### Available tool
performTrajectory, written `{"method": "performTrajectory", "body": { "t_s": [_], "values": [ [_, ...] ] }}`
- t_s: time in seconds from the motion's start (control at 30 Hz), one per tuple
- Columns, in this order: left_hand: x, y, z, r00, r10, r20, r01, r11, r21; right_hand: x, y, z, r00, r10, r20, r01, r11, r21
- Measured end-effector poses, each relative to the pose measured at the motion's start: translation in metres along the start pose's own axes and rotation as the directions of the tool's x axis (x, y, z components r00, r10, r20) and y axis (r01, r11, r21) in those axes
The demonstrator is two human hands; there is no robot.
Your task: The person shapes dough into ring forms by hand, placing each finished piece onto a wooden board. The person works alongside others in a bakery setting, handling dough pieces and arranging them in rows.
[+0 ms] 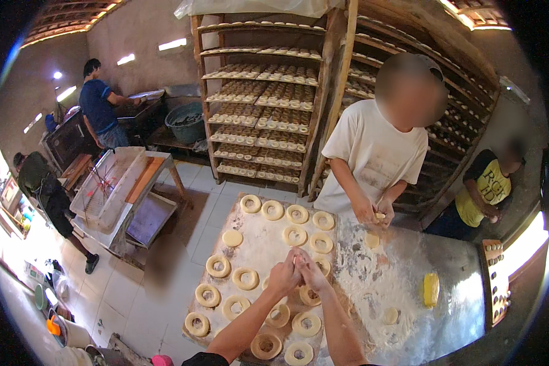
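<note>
My left hand (282, 276) and my right hand (313, 274) meet above a floured board (259, 235), fingers closed against each other. What they hold between them, if anything, is too small to make out. Raw dough rings (245, 278) lie over the board on both sides of my forearms, several partly hidden beneath them. Left of my hands rests a flat dough disc (232, 238) with no hole. Across the table a co-worker in a white shirt (378, 152) pinches a small piece of dough (380, 216) in both hands.
Right of the board is a flour-dusted metal table (409, 341) with two dough pieces (391, 315) and a yellow block (431, 290). Behind stand racks (262, 91) full of dough rings. A side table (119, 226) stands left; other people are around the room.
</note>
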State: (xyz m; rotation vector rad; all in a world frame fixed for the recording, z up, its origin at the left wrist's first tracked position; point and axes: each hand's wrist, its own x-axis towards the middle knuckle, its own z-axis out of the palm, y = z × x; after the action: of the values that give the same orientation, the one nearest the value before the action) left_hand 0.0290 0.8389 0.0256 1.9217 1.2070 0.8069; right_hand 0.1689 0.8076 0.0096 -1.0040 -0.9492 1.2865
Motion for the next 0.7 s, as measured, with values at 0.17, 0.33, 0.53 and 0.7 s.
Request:
{"method": "performTrajectory", "body": {
  "t_s": [0.17,0.33,0.53,0.7],
  "values": [
    [0.024,-0.014,-0.003,0.997,-0.077,0.013,0.078,0.974,-0.211,0.029,-0.002,-0.012,0.958,0.272,-0.088,-0.255,0.953,0.165],
    [0.09,-0.038,0.005,0.968,-0.234,-0.089,0.249,0.935,0.251,0.063,-0.005,0.004,0.912,0.077,-0.404,-0.289,0.818,-0.497],
    [0.074,-0.066,-0.015,0.96,-0.259,0.108,0.166,0.833,0.528,0.057,-0.01,0.013,0.94,0.002,-0.342,-0.338,0.157,-0.928],
    [0.062,-0.065,-0.011,0.969,-0.22,0.108,0.123,0.815,0.566,0.053,0.008,0.027,0.935,0.122,-0.332,-0.324,-0.083,-0.942]
  ]
}}
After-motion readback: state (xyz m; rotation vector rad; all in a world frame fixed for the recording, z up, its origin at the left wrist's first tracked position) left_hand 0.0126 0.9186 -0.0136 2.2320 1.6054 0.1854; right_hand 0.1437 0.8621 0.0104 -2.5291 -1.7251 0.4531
